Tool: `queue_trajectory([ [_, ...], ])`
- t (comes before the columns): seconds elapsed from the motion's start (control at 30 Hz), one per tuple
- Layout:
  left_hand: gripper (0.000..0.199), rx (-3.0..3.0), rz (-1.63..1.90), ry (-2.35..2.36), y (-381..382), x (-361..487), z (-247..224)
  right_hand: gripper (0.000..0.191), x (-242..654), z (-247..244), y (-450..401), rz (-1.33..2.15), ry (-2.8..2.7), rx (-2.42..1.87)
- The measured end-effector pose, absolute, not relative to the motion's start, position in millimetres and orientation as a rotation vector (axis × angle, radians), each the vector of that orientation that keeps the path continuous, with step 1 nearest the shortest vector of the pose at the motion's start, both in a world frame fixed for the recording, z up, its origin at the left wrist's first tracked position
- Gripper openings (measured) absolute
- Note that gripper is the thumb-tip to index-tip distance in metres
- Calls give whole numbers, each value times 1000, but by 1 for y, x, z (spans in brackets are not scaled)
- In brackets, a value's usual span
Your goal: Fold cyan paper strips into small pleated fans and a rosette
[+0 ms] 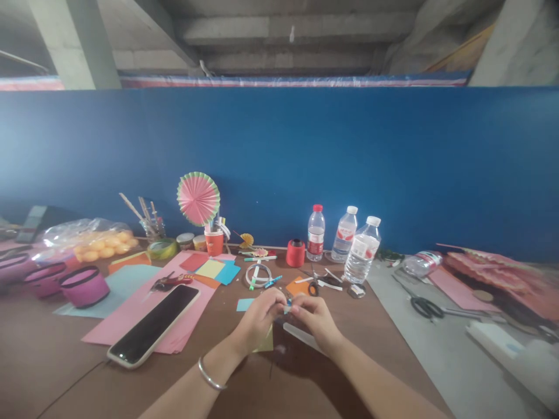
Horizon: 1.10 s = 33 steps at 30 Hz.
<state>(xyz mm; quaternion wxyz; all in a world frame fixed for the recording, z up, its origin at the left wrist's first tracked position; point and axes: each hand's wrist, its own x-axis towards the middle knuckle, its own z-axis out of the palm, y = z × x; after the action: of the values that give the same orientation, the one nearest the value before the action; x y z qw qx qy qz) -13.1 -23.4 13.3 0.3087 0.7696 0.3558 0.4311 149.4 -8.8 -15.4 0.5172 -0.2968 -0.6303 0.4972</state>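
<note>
Near the middle of the brown table (244, 384), my left hand (261, 314) and my right hand (315, 319) meet at the fingertips. Between them is a small blue and whitish piece (287, 306), pinched from both sides; its exact shape is too small to tell. Under my right hand lies a pale translucent strip (301, 336). A yellow-green paper (265, 341) shows beside my left hand, partly hidden by it. Just beyond my hands are a blue paper piece (244, 304), an orange paper (299, 285) and black scissors (313, 287).
A phone (155, 326) rests on pink paper (102, 331) at left, near purple bands (84, 286). Behind stand a red cup (213, 243), a red spool (296, 254) and bottles (362, 250). Larger scissors (425, 307) lie at right. A blue panel (279, 145) closes off the back.
</note>
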Motion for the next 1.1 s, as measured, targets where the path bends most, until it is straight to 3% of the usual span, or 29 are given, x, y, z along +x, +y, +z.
queue_trajectory([
  [0.13,24,1747,1268,835,-20,-15,14,25,150,-19,-6,1449,-1322,-595],
  [0.33,14,1310,1292,688,-13,-17,8,20,154,-15,-4,1510,-1216,-549],
  [0.5,24,1880,1297,1119,-14,-23,11,20,151,-18,-3,1427,-1309,-786],
  [0.63,24,2369,1059,1149,-23,-21,20,24,148,-18,-5,1370,-1365,-881],
  [1.1,22,2198,1236,1055,-16,-17,7,19,149,-17,-8,1510,-1249,-654],
])
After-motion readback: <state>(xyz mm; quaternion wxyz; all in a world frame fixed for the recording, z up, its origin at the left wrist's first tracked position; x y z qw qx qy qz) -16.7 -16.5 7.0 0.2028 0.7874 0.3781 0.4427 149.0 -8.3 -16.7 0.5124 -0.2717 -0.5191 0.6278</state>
